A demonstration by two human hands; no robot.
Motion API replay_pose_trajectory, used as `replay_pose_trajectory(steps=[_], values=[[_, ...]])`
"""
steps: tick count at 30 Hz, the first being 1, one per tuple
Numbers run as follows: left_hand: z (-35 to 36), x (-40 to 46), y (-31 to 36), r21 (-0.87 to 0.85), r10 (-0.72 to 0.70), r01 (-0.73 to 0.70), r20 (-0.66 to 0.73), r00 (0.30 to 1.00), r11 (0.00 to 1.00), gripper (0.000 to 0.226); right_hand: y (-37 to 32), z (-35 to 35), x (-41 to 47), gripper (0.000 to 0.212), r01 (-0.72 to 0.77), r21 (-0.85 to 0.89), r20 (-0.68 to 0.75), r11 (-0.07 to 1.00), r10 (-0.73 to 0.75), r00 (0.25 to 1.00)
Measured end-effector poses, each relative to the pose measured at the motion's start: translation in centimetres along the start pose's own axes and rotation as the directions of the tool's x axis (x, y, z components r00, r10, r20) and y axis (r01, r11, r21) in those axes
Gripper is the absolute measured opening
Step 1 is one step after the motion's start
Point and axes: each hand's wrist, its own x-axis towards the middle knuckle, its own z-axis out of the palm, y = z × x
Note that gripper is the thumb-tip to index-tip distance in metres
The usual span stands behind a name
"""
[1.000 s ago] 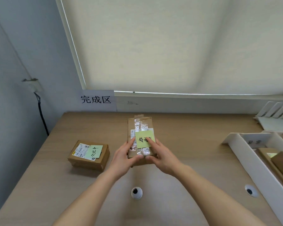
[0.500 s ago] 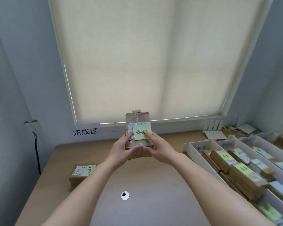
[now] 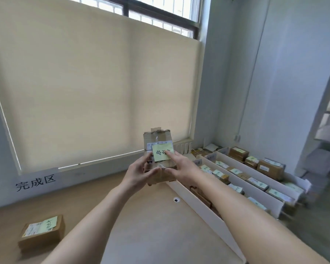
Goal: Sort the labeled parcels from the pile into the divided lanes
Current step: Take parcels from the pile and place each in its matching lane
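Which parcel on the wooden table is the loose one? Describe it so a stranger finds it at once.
Start at the wooden table under the blind-covered window and go to its near left corner. There a flat brown parcel lies alone on the tabletop, with a white shipping label and a green sticky note on top. Unlike the parcels in the white lanes or the held parcel, nothing touches it.

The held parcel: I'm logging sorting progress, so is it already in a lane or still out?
Out. Both the left hand and right hand hold the parcel up in the air, left of the white lanes.
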Motion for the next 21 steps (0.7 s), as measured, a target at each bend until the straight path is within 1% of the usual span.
replay_pose_trajectory(steps=[3,6,9,11,16,21], values=[[4.0,0.3,2.9,-0.041,0.034,-0.031,0.058,0.998,0.999,0.073,2.4,-2.8,-3.9,0.075,-0.067,-0.002,-0.057,0.998,0.066,0.996],[8.4,0.6,6.0,-0.04,0.09,-0.085,0.119,0.989,0.996,0.075,5.4,-5.8,-7.5,0.077,-0.157,-0.026,-0.091,0.987,0.155,0.984],[13.5,1.2,9.0,-0.058,0.12,-0.111,0.184,0.976,0.992,0.079,9.2,-9.0,-11.2,0.078,-0.237,-0.009,-0.125,0.972,0.234,0.964],[17.2,1.7,11.2,-0.052,0.152,-0.144,0.223,0.963,0.988,0.078,11.9,-11.4,-13.8,0.077,-0.276,-0.007,-0.148,0.961,0.272,0.951],[27.5,2.5,17.3,-0.05,0.249,-0.246,0.311,0.917,0.968,0.082,19.2,-17.5,-20.9,0.079,-0.389,-0.032,-0.194,0.921,0.376,0.906],[38.7,3.2,22.6,-0.099,0.278,-0.26,0.352,0.894,0.961,0.08,27.4,-23.3,-27.6,0.08,-0.465,-0.037,-0.219,0.885,0.446,0.868]])
